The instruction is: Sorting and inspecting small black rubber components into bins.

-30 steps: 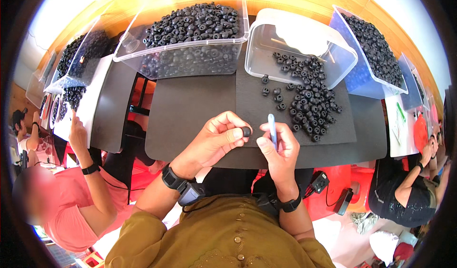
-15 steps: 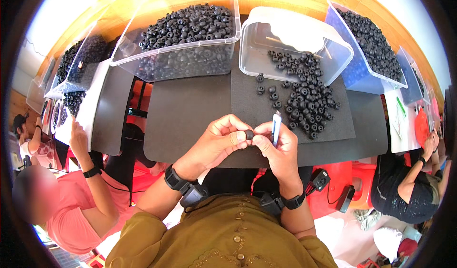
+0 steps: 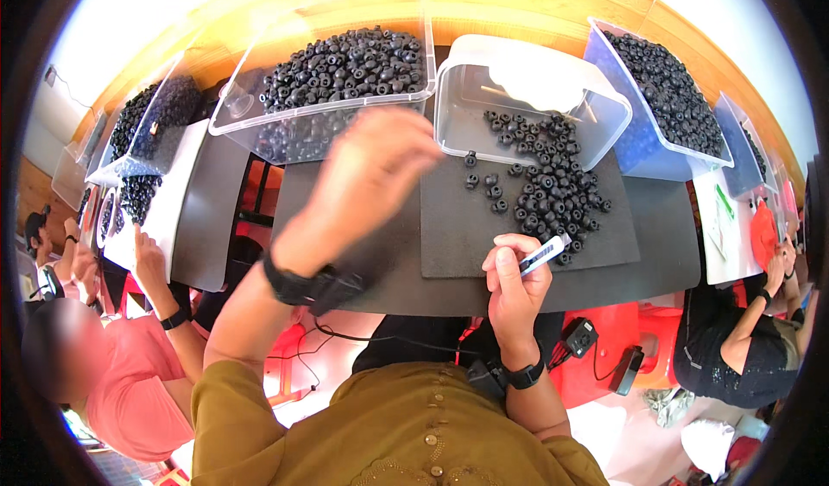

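Note:
My left hand [image 3: 376,171] is raised over the dark table, in front of the clear box [image 3: 324,100] full of small black rubber parts [image 3: 363,63]. Motion smears its fingers, so whether they hold anything cannot be seen. Lower right of it, my right hand [image 3: 516,283] is closed round a slim white and light-blue utility knife [image 3: 542,255], its tip pointing up and right. Just beyond this hand, a loose pile of black ring-like rubber parts [image 3: 561,196] spreads over a dark grey mat [image 3: 453,244] and into a clear bin tipped on its side [image 3: 617,119].
A bluish box [image 3: 652,136] heaped with black parts stands at the right. Co-workers sit on both sides: one in a pink top [image 3: 142,395] at left, one in black [image 3: 725,348] at right. Cables and a small black device [image 3: 579,337] lie by a red stool.
My hands have parted. The left, which pinched a small black part with the right, has swung up and left toward the filled box. The right has stayed low, its knife now tilted rightward.

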### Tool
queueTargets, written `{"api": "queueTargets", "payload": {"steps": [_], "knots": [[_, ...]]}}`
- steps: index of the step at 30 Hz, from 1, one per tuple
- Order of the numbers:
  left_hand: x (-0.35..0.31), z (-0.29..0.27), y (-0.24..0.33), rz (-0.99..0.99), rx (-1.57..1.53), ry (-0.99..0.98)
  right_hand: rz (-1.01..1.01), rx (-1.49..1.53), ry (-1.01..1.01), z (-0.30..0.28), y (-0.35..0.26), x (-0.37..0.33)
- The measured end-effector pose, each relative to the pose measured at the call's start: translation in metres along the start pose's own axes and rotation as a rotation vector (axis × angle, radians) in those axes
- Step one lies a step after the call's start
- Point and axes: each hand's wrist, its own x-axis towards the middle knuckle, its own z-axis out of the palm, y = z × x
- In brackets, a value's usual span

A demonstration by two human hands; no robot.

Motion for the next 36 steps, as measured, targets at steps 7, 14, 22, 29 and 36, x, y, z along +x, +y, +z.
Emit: {"api": "queueTargets", "payload": {"steps": [7, 14, 22, 29, 36], "knots": [[-0.010, 0.079, -0.009, -0.190, -0.003, -0.285, 0.012, 0.014, -0.009, -0.001, -0.001, 0.001], [-0.023, 0.063, -0.020, -0.654, -0.855, -0.388, 0.015, -0.028, -0.040, 0.000, -0.004, 0.001], [-0.067, 0.035, 0.013, -0.911, -1.709, -0.121, -0.080, -0.404, -0.215, 0.002, -0.004, 0.003], [-0.081, 0.031, 0.018, -0.900, -1.818, -0.013, -0.128, -0.592, -0.231, 0.008, -0.016, 0.010], [-0.078, 0.033, 0.017, -0.876, -1.824, -0.003, -0.232, -0.659, -0.289, 0.012, -0.016, 0.013]]}}
